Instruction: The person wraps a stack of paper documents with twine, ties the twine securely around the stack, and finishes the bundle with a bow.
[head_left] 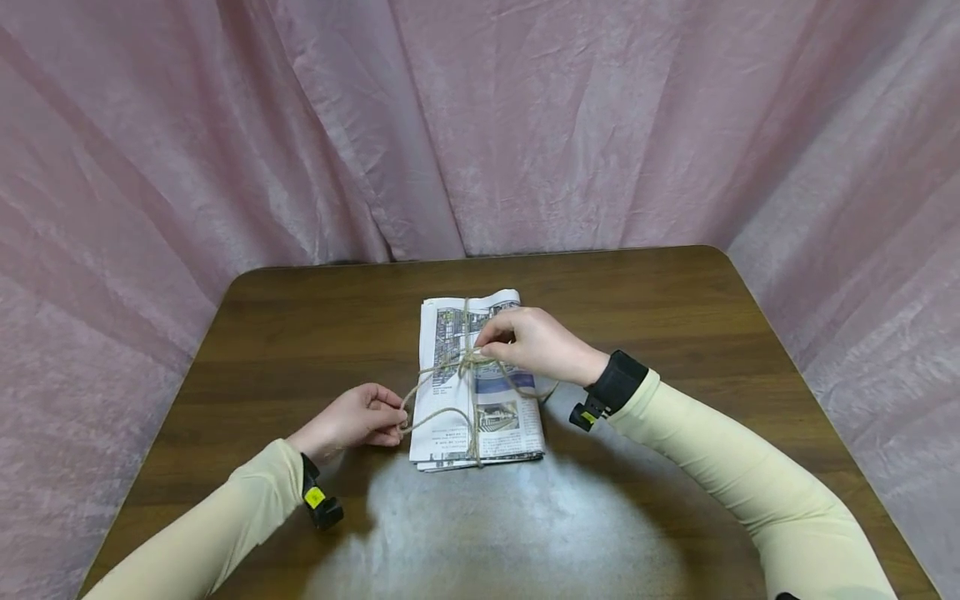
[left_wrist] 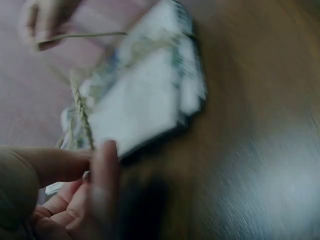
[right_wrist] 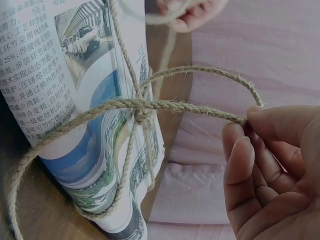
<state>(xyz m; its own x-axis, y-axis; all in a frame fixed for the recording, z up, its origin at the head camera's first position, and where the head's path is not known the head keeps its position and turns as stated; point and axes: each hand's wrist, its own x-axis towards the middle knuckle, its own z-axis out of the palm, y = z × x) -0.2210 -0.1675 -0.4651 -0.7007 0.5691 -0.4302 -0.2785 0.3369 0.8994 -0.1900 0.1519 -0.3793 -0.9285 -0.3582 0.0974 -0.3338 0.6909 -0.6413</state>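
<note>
A folded stack of newspapers (head_left: 442, 433) lies on the table, bound crosswise with twine (right_wrist: 127, 103) that crosses in a knot (right_wrist: 144, 114) on its top face. My right hand (head_left: 528, 340) is over the stack beside the knot. Between its thumb and fingertips it pinches a bent loop of twine, seen clearly in the right wrist view. At the lower left side of the stack, my left hand (head_left: 367, 417) pinches another length of twine (left_wrist: 82, 117), which runs from the knot to its fingers. A loose twine end trails past the right edge of the papers.
The brown wooden table (head_left: 300, 333) extends around the stack, with a bright light reflection on its near part. Pink curtains (head_left: 555, 125) hang behind and at both sides. Black straps with small cameras (head_left: 617, 383) sit on both wrists.
</note>
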